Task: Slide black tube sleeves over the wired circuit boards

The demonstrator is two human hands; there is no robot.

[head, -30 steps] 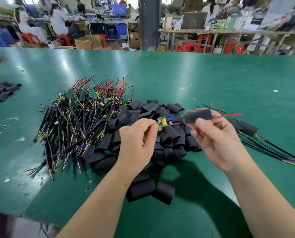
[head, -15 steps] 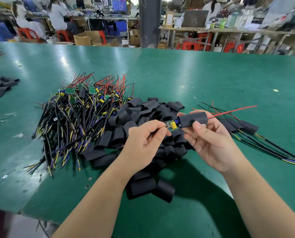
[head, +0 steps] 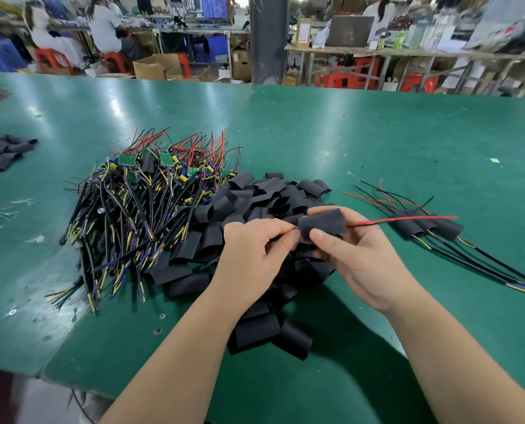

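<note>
My right hand (head: 359,255) pinches a black tube sleeve (head: 324,224) between thumb and fingers; a red wire (head: 408,219) sticks out of its right end. The circuit board is hidden inside the sleeve. My left hand (head: 252,255) pinches the wires at the sleeve's left end. Below and behind my hands lies a heap of loose black sleeves (head: 255,203). To the left is a pile of wired circuit boards (head: 139,203) with green boards, red leads and black-yellow cables. Three sleeved boards (head: 423,228) lie to the right.
The green table (head: 347,142) stretches far ahead. A second small heap of black sleeves (head: 1,151) sits at the left edge. The table's front edge runs near my left forearm. People, red stools and cluttered benches fill the background.
The sleeve has slid left over the circuit board, which showed green and yellow between my hands before and is now covered. My hands have come closer together.
</note>
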